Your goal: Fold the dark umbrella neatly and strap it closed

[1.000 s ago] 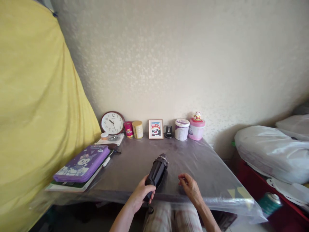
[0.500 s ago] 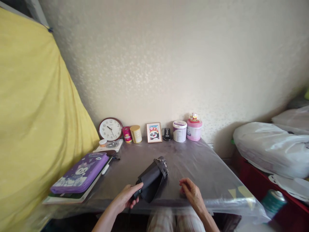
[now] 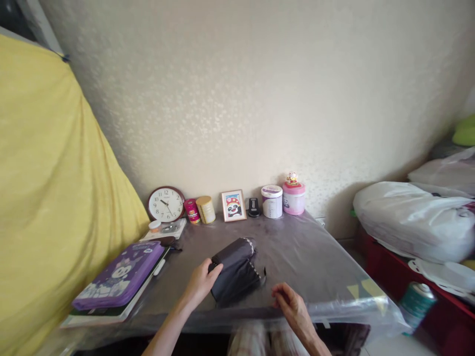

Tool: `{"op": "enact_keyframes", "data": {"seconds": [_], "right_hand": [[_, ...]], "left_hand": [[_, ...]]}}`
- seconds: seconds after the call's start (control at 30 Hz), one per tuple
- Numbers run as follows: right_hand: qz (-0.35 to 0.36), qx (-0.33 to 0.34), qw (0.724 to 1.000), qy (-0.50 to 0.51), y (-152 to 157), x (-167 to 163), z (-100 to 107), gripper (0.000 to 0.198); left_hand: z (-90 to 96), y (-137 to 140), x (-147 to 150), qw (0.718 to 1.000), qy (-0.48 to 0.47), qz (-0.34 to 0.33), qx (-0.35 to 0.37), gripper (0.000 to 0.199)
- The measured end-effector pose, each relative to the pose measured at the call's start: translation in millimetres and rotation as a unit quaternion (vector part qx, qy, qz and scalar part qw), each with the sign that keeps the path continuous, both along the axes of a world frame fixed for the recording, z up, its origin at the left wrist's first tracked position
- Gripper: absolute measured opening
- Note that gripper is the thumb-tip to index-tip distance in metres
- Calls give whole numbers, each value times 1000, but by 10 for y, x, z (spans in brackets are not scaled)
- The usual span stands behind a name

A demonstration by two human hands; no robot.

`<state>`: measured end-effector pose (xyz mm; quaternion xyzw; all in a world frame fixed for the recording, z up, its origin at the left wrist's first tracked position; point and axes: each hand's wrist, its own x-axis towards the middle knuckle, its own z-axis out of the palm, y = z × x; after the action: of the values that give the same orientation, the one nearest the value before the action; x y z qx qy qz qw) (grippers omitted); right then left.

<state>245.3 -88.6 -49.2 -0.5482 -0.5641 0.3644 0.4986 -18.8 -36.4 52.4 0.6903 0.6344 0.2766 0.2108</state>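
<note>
A folded black umbrella [image 3: 237, 269] lies on the plastic-covered table [image 3: 315, 257], its canopy loosened and spread wider at the near end. My left hand [image 3: 200, 283] grips its handle end on the left side. My right hand [image 3: 288, 302] rests at the table's front edge, just right of the umbrella, fingers curled loosely and holding nothing.
A purple cartoon case [image 3: 120, 273] lies on books at the left. Along the wall stand a clock [image 3: 165, 204], tins, a panda picture frame [image 3: 231, 205] and two round canisters [image 3: 271, 201]. A yellow cloth [image 3: 48, 207] hangs at left; white bags [image 3: 411, 220] sit at right.
My left hand has turned the umbrella from pointing away to lying more crosswise, and the canopy has loosened. My right hand has stayed near the front edge.
</note>
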Motion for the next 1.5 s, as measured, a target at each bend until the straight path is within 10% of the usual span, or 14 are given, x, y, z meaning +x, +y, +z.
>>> {"op": "enact_keyframes", "data": {"seconds": [0.13, 0.3, 0.77, 1.0, 1.2, 1.37, 1.5], "right_hand": [[-2, -8, 1000, 2, -55, 46, 20, 28], [-4, -7, 1000, 15, -87, 113, -4, 25], [-7, -14, 999, 38, -112, 198, -43, 29], [-17, -23, 999, 41, -117, 195, -15, 30], [-10, -19, 998, 60, -142, 191, -13, 28], [-7, -18, 998, 54, -115, 164, 12, 31], [8, -24, 994, 102, -46, 98, 80, 32]], "left_hand": [[141, 76, 155, 972, 180, -80, 131, 22], [341, 163, 238, 957, 185, -135, 176, 25], [856, 472, 127, 979, 73, 32, 189, 24], [970, 407, 286, 928, 223, -1, 300, 23], [1067, 445, 252, 950, 144, 61, 269, 23], [1115, 466, 157, 969, -131, 103, 180, 28], [1099, 471, 123, 899, -428, 80, 46, 33]]}}
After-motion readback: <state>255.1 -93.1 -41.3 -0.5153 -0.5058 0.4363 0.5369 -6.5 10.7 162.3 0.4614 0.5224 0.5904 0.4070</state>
